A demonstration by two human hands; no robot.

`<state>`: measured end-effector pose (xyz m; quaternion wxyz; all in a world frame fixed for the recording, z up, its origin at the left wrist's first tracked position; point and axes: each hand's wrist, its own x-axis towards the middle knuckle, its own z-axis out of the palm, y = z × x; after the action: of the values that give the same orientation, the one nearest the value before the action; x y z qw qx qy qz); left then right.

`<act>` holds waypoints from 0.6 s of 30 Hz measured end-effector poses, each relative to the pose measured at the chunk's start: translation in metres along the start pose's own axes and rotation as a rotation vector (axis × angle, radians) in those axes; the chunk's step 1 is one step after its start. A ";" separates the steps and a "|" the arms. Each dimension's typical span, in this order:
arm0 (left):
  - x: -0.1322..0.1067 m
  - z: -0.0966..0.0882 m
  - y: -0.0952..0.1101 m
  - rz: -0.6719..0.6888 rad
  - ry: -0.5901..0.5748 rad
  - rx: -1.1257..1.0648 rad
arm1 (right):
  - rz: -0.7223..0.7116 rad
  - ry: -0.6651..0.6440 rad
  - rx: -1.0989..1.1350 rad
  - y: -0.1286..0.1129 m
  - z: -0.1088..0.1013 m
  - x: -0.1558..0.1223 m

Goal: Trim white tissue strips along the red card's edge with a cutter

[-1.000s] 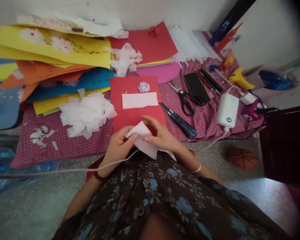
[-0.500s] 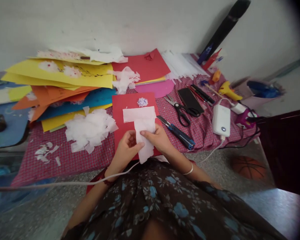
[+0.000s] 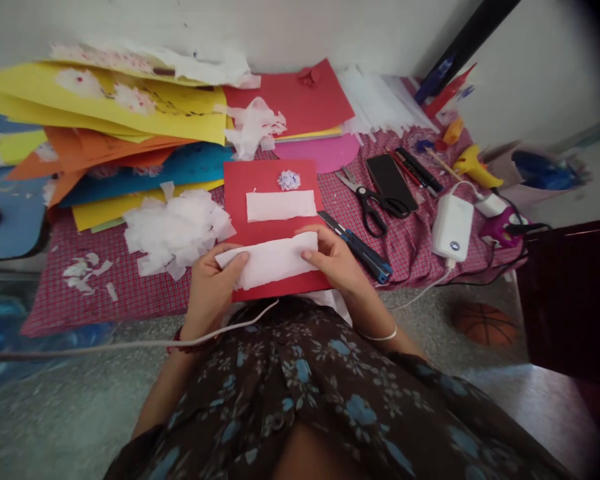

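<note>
While the left hand (image 3: 213,285) and right hand (image 3: 337,261) pinch its ends, the rough-edged white strip (image 3: 273,259) lies over the red card (image 3: 271,231). Another strip (image 3: 281,206) lies beyond; a cable (image 3: 130,345) crosses the left wrist (image 3: 194,328).

The person wears a dark brown shirt (image 3: 325,383) printed all over with blue flowers (image 3: 361,408) and paler sprays of leaves, with a round dark button (image 3: 279,421) on its front. The loose sleeves leave the forearms uncovered, and both hands (image 3: 210,293) are bare. A dark red bracelet (image 3: 180,343) circles the left wrist, and a thin white band (image 3: 380,336) the right
</note>
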<state>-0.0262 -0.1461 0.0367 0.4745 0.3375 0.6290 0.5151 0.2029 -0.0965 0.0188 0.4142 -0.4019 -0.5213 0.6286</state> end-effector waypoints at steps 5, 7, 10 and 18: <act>-0.010 -0.006 0.019 0.170 -0.153 0.400 | -0.243 -0.162 -0.383 -0.016 -0.012 -0.002; -0.011 -0.004 0.022 0.252 -0.236 0.510 | -0.334 -0.287 -0.574 -0.024 -0.006 -0.002; -0.010 -0.001 0.024 0.334 -0.343 0.589 | -0.361 -0.437 -0.771 -0.031 0.010 0.000; -0.012 -0.004 0.025 0.410 -0.251 0.600 | -0.298 -0.483 -0.737 -0.025 0.011 0.008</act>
<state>-0.0272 -0.1524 0.0638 0.3151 0.6407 0.6082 0.3468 0.1920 -0.0898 0.0443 0.1965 -0.2851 -0.8435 0.4107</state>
